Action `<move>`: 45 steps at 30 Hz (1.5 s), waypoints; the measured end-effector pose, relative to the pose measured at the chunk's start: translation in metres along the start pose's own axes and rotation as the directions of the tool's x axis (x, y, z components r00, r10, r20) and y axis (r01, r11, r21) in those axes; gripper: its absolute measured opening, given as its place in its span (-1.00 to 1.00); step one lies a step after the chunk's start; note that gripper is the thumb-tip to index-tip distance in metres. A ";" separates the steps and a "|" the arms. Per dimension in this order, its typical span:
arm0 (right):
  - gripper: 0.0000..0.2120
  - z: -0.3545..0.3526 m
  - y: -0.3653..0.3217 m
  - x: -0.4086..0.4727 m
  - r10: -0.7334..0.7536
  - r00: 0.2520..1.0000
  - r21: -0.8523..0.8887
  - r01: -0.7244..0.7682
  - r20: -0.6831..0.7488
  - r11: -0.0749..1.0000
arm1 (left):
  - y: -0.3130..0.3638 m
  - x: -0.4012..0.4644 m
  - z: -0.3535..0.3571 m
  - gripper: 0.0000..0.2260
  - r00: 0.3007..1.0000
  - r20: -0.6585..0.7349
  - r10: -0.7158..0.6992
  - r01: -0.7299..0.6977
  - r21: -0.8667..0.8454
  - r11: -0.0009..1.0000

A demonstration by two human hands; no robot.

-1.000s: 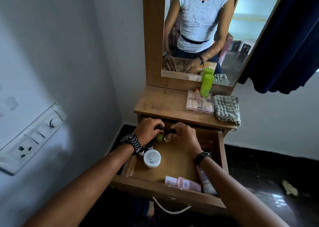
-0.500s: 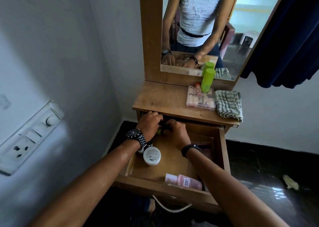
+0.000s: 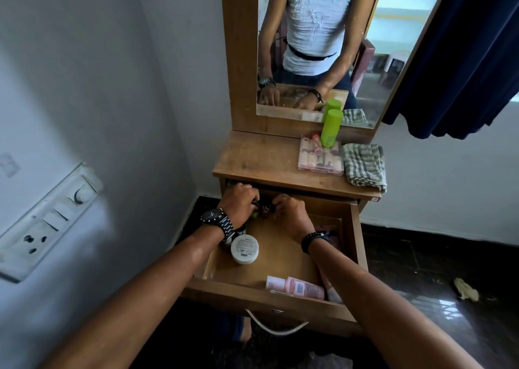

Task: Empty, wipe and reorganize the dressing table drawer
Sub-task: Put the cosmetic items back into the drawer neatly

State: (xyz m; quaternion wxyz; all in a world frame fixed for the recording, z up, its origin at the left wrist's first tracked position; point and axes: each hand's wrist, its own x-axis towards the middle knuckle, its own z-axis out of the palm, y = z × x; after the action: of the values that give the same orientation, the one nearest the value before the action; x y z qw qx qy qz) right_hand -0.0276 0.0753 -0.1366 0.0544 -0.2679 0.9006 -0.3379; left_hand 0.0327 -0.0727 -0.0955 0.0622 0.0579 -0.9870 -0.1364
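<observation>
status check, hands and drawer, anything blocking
Both hands, left and right, closed on small bottles at drawer back. White jar, pink bottle still inside. Nothing blocking.

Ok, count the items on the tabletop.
3: a green bottle at the mirror, standing on a clear lipstick case, and a checked cloth folded just right of the case.
</observation>
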 end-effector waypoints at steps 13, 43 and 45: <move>-0.75 0.008 -0.004 0.004 0.011 1.000 0.085 -0.010 -0.011 0.996 | -0.001 0.008 0.005 -0.74 0.999 -0.036 0.005 -0.005 0.011 1.000; -0.91 -0.129 0.004 0.043 0.147 0.889 0.118 -0.106 -0.433 0.987 | 0.078 0.085 -0.015 -0.70 0.981 -0.126 0.147 -0.172 -0.228 0.958; -0.94 -0.130 0.005 0.050 0.128 0.895 0.090 -0.098 -0.428 0.991 | 0.080 0.094 -0.017 -0.68 0.983 -0.123 0.134 -0.158 -0.217 0.963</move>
State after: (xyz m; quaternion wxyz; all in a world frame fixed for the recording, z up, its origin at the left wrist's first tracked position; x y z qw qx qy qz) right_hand -0.1083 0.1272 -0.0360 -0.1183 -0.1315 0.8925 -0.4148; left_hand -0.0654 -0.0135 -0.0470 0.1312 -0.0153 -0.9619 -0.2394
